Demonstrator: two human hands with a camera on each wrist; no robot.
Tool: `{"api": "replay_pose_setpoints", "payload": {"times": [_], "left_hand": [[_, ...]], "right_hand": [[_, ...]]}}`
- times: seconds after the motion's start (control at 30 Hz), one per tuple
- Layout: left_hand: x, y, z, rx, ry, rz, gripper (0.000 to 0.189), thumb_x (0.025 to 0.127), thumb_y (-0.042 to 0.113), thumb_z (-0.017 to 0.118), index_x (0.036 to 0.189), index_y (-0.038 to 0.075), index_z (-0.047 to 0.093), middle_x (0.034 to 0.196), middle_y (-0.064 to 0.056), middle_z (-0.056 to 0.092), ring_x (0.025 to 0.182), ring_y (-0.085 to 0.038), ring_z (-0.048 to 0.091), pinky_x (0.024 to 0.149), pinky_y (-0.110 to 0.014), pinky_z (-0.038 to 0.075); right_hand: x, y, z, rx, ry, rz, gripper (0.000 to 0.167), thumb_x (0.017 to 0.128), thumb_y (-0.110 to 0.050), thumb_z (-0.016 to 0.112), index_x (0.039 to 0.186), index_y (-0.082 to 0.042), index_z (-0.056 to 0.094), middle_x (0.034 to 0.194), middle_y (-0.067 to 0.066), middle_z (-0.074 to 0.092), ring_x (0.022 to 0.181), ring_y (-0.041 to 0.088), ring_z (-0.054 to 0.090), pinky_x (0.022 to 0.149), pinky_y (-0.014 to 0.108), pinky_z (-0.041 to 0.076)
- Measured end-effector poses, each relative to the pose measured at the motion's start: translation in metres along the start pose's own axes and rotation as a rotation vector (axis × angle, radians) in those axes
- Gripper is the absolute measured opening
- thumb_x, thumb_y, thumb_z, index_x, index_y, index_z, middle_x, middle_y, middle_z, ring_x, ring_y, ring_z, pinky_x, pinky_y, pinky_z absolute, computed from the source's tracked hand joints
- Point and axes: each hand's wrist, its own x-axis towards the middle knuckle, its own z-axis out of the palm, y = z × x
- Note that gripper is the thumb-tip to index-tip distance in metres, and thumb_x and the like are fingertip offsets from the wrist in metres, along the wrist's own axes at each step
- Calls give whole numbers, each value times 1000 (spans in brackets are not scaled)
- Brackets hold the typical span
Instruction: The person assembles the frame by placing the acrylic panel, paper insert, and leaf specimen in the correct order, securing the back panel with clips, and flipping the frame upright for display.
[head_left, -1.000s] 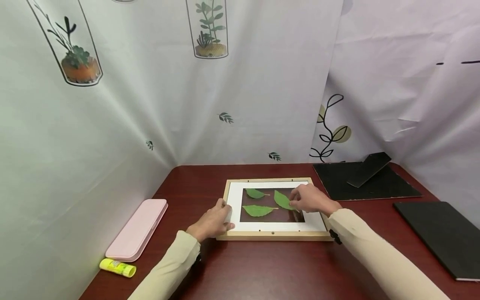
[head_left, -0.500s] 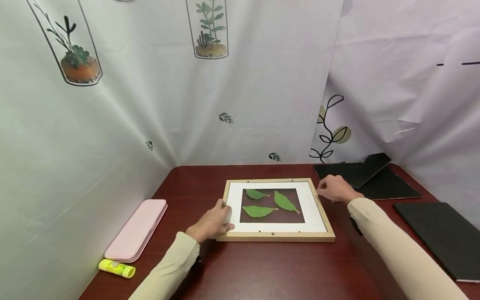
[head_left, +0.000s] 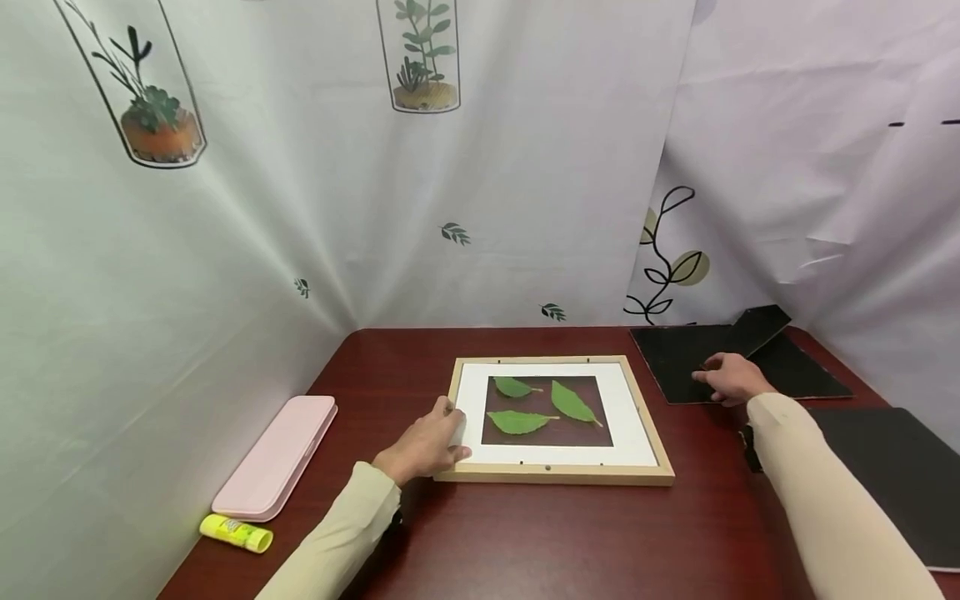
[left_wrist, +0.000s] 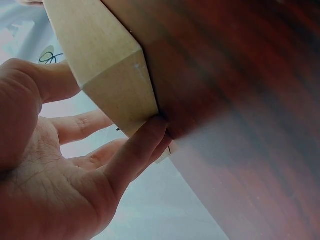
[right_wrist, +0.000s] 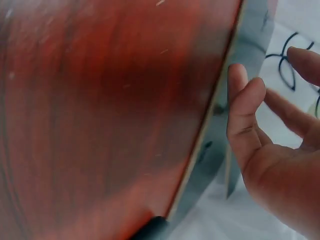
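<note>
A light wooden picture frame (head_left: 553, 477) lies on the table with a white mat (head_left: 633, 417) around a dark window. Inside the window are three green leaves: an upper left leaf (head_left: 513, 387), a lower left leaf (head_left: 519, 422) and a right leaf (head_left: 573, 402). My left hand (head_left: 427, 442) grips the frame's left side; in the left wrist view, fingers and thumb wrap its wooden edge (left_wrist: 120, 90). My right hand (head_left: 735, 380) hovers over or near the black backing board (head_left: 667, 358), fingers loosely bent and holding nothing. Whether it touches the board cannot be made out.
A black stand flap (head_left: 759, 329) rises at an angle from the backing board. At the right lies a flat black book or board (head_left: 885, 475), partly behind my right sleeve. A pink case (head_left: 276, 458) and a yellow glue stick (head_left: 236, 533) lie at the left. Printed fabric hangs behind.
My right hand has let go of the right leaf and moved rightward, past the frame's edge, to the black backing board. The left hand has stayed on the frame.
</note>
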Motion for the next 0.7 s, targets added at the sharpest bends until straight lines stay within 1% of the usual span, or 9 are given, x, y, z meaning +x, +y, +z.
{"api": "replay_pose_setpoints", "payload": {"times": [0.13, 0.27, 0.4, 0.47, 0.5, 0.57, 0.6, 0.67, 0.7], "left_hand": [[1, 0, 0, -7, -6, -9, 30, 86, 19, 78, 105, 2, 61, 123, -18, 50, 72, -27, 59, 64, -41, 52], [0, 0, 2, -11, -18, -17, 32, 87, 20, 78, 109, 2, 62, 124, -18, 50, 73, -27, 59, 65, -40, 51], [-1, 0, 2, -10, -16, -16, 33, 86, 20, 78, 110, 2, 62, 124, -17, 50, 74, -26, 58, 64, -40, 51], [-1, 0, 1, -9, -11, -15, 34, 86, 20, 78, 110, 2, 62, 123, -17, 50, 74, -26, 58, 64, -40, 51], [0, 0, 1, -8, -10, -15, 33, 86, 19, 78, 110, 2, 62, 123, -17, 50, 73, -26, 58, 64, -40, 51], [0, 0, 0, -4, -11, -16, 33, 86, 20, 78, 110, 2, 62, 123, -17, 50, 73, -26, 58, 64, -40, 51], [0, 0, 0, -4, -13, -18, 33, 86, 20, 78, 109, 2, 62, 124, -17, 50, 73, -26, 58, 64, -40, 51], [0, 0, -1, -1, -16, -19, 33, 87, 20, 78, 109, 2, 62, 124, -17, 50, 73, -26, 58, 64, -40, 51], [0, 1, -1, 2, -16, -19, 33, 86, 20, 78, 109, 2, 62, 123, -17, 50, 72, -26, 58, 63, -40, 51]], "right_hand": [[2, 10, -3, 110, 11, 46, 77, 101, -31, 52, 147, 22, 19, 126, 45, 48, 74, 14, 68, 70, 33, 60], [2, 15, -4, 296, 3, 79, 83, 104, -36, 46, 151, 19, 5, 142, 47, 34, 76, 9, 67, 72, 29, 60], [1, 17, -6, 558, -6, 92, 84, 105, -39, 42, 156, 9, -5, 159, 39, 12, 78, 2, 64, 76, 22, 58], [0, 17, -8, 710, -14, 99, 84, 105, -38, 42, 158, 3, -8, 166, 29, 0, 82, 0, 62, 78, 19, 57], [0, 17, -9, 799, -18, 115, 84, 105, -38, 45, 159, -1, -8, 168, 23, -2, 83, 0, 61, 79, 18, 57], [-1, 16, -13, 976, -22, 165, 88, 103, -36, 51, 161, -9, -10, 163, 23, 11, 83, 2, 60, 79, 17, 56], [-1, 16, -15, 1063, -23, 195, 91, 101, -35, 55, 161, -13, -10, 156, 22, 22, 83, 3, 60, 78, 18, 56], [-1, 15, -18, 1230, -22, 264, 95, 98, -33, 62, 161, -23, -8, 133, 11, 39, 80, 6, 59, 76, 19, 56], [-1, 13, -19, 1302, -16, 295, 92, 96, -32, 65, 161, -28, -1, 121, 3, 40, 78, 8, 58, 74, 21, 56]]}}
